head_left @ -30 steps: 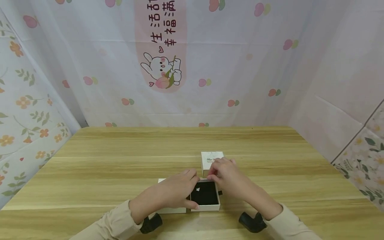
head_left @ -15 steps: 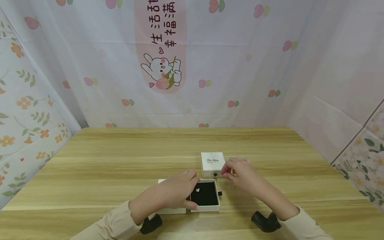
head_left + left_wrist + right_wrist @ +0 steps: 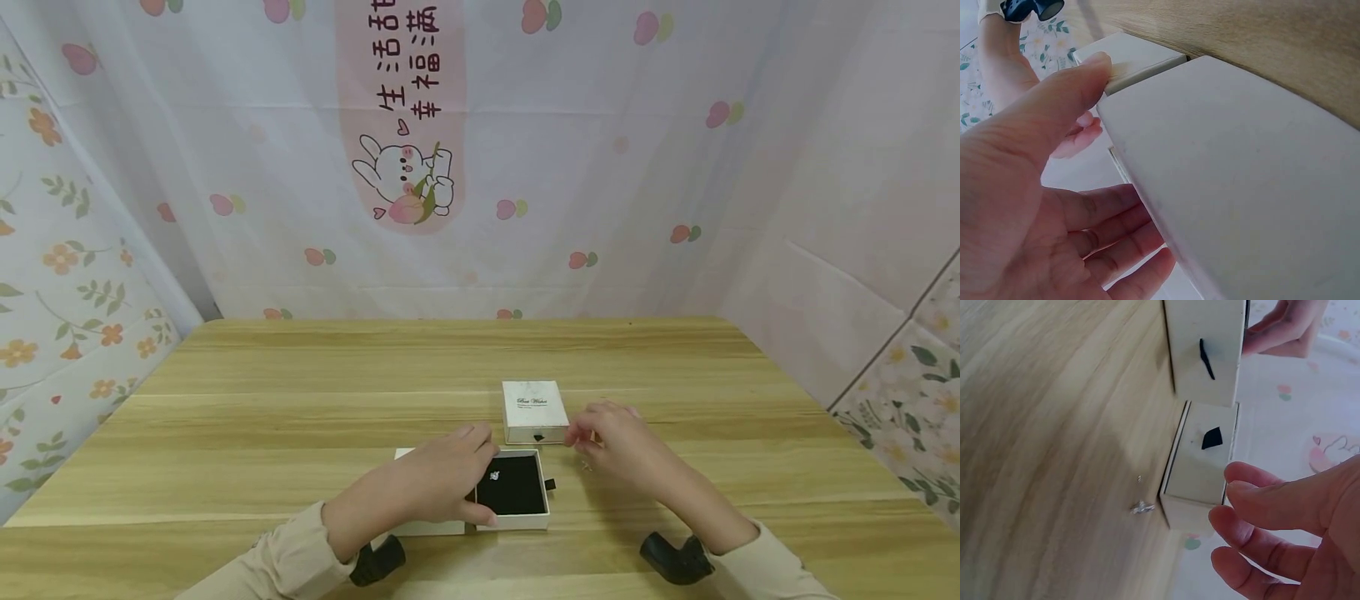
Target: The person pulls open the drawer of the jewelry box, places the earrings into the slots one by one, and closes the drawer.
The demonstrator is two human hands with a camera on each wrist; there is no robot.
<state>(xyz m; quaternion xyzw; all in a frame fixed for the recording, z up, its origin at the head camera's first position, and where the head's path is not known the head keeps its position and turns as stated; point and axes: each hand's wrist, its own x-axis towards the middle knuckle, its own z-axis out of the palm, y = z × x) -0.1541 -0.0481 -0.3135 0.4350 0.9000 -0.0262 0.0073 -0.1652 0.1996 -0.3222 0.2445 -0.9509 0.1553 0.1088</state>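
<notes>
My left hand (image 3: 442,475) holds a white jewelry box (image 3: 429,527), its thumb at the near side and its fingers at the far side. The box's drawer (image 3: 512,522) is slid out to the right, showing a black pad (image 3: 517,492) with a small silver earring-like piece (image 3: 494,476) on it. My right hand (image 3: 618,442), fingers loosely bent, is beside a second, closed white box (image 3: 535,404) marked "Best Wishes". Nothing shows between its fingertips in the right wrist view. Below that hand, a small silver jewelry piece (image 3: 1142,507) lies on the table.
The wooden table (image 3: 300,358) reaches back to a printed curtain (image 3: 637,167). Black wrist devices (image 3: 677,559) sit at both forearms. Black pull tabs stick out from the drawer (image 3: 551,484) and the closed box (image 3: 1212,438).
My right hand has moved right, from the open drawer's far corner to beside the closed box, uncovering that box's front and the silver piece on the table. The left hand stays on its box.
</notes>
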